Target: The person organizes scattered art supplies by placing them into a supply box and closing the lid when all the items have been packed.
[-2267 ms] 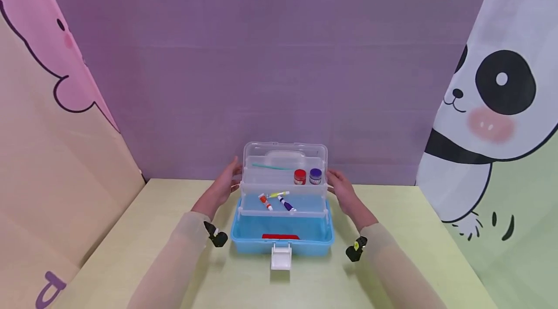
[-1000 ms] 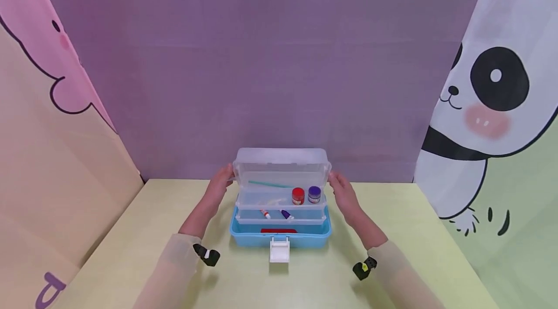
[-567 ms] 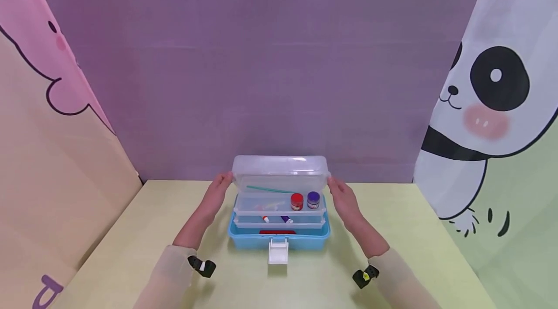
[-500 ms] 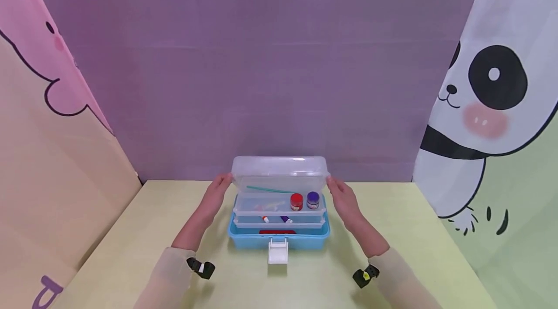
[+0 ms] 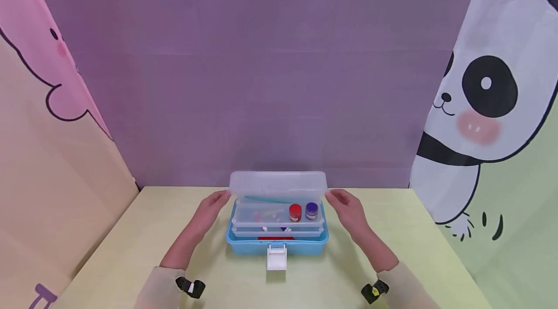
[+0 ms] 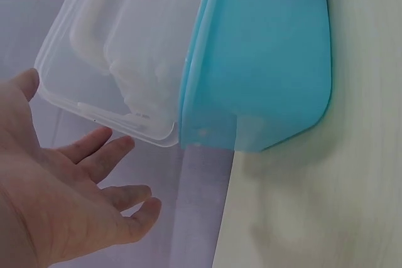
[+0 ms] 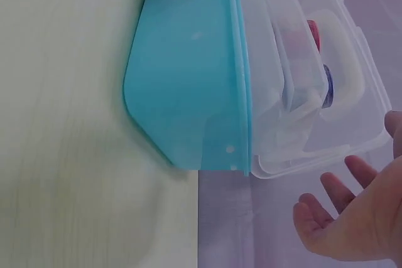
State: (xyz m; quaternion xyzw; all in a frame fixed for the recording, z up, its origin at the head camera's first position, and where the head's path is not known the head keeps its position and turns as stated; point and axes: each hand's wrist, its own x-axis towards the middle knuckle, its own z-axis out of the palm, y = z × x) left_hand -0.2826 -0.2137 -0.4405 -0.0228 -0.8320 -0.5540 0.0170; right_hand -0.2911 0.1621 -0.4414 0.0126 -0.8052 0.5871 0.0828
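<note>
A blue storage box (image 5: 248, 249) stands on the table, its clear lid (image 5: 277, 182) tilted partway over it. Stacked beneath the lid are a clear upper tray (image 5: 250, 216) and a lower tray. A red-lidded jar (image 5: 295, 212), a purple-lidded jar (image 5: 311, 210) and a thin teal stick (image 5: 263, 199) show inside. Small paint tubes are mostly hidden below the upper tray. My left hand (image 5: 209, 212) is at the lid's left side, thumb tip at its corner, the other fingers loosely spread beside the edge. Mirroring it, my right hand (image 5: 350, 212) has its thumb at the right corner.
A white latch (image 5: 276, 256) hangs open at the box front. Something flat and red (image 5: 275, 238) lies in the box bottom. The table (image 5: 375, 231) meets a purple cloth wall (image 5: 279, 71) behind the box. Printed side panels stand left and right.
The lid has swung forward and down from nearly upright. Both trays have folded back over the box, covering most of the tubes. My hands have moved along with the lid.
</note>
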